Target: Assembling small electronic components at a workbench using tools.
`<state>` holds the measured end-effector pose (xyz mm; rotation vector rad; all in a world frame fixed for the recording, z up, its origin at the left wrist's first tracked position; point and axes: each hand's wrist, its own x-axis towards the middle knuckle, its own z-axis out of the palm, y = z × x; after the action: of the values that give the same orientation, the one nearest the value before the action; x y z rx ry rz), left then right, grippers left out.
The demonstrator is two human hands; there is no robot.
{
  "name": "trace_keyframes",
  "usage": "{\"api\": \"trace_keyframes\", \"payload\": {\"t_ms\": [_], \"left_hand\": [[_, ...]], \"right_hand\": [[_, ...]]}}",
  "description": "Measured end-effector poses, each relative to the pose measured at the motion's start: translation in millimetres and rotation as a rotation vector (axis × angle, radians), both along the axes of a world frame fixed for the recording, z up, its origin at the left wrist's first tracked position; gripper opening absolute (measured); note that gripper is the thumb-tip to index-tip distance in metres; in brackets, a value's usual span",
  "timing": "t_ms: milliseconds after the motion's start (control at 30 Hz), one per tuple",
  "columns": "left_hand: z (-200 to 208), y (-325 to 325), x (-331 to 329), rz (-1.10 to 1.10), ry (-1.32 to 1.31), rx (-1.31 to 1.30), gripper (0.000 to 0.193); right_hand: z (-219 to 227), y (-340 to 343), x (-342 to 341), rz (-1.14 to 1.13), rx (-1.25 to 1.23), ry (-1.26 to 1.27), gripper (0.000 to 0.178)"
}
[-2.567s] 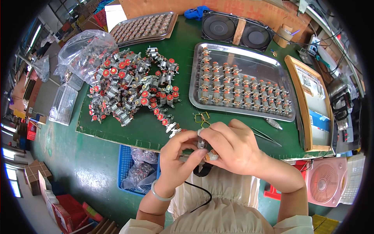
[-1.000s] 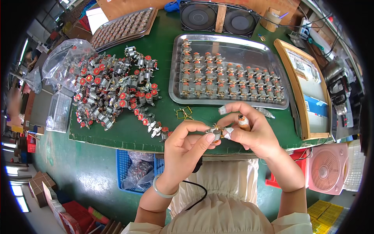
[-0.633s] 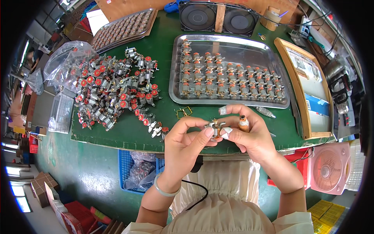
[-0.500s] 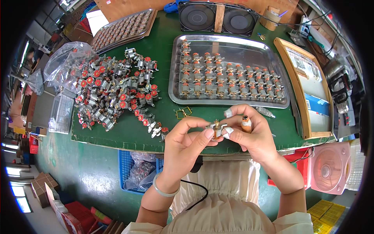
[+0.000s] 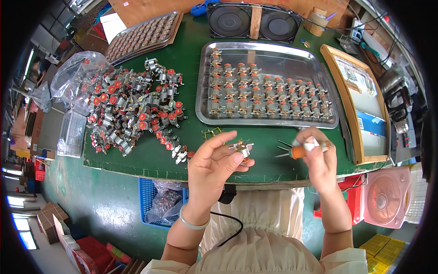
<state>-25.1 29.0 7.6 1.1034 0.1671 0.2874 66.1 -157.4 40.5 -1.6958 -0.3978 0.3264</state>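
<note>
Between the thumb and fingers of my left hand (image 5: 207, 166) is a small motor-like metal part (image 5: 242, 148), with thin terminals on top and an orange underside. My right hand (image 5: 321, 166) is closed round an orange-handled tool (image 5: 299, 151), whose thin metal prongs point left toward the part but stay apart from it. The tool and right fingers are partly smeared by motion; pale wraps cover some fingertips. Beyond my hands lies a steel tray (image 5: 285, 55) with rows of similar parts standing in it. A heap of loose red-ended parts (image 5: 137, 102) is at the left.
A thin brass-coloured frame (image 5: 211, 133) lies behind my left hand. Two black fans (image 5: 230, 21) stand at the back, beside another filled tray (image 5: 143, 36). A wooden-framed box (image 5: 360, 100) borders the right; a plastic bag (image 5: 77, 75) adjoins the heap.
My right hand has drawn away to the right from the part, and its tool has swung so the prongs point left. The left hand keeps the part, now tilted differently.
</note>
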Motion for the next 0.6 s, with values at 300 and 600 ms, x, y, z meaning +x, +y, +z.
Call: {"api": "trace_keyframes", "payload": {"t_ms": [300,600], "left_hand": [[-5.4,-15.7,6.4,0.106,-0.037,-0.373,0.037],[-5.0,-26.1,10.9,0.199,-0.027,-0.314,0.033]], "right_hand": [[-36.0,12.3,-33.9,0.082,0.076,-0.712,0.029],[-48.2,21.7,-42.1,-0.013,0.062,-0.751,0.03]]}}
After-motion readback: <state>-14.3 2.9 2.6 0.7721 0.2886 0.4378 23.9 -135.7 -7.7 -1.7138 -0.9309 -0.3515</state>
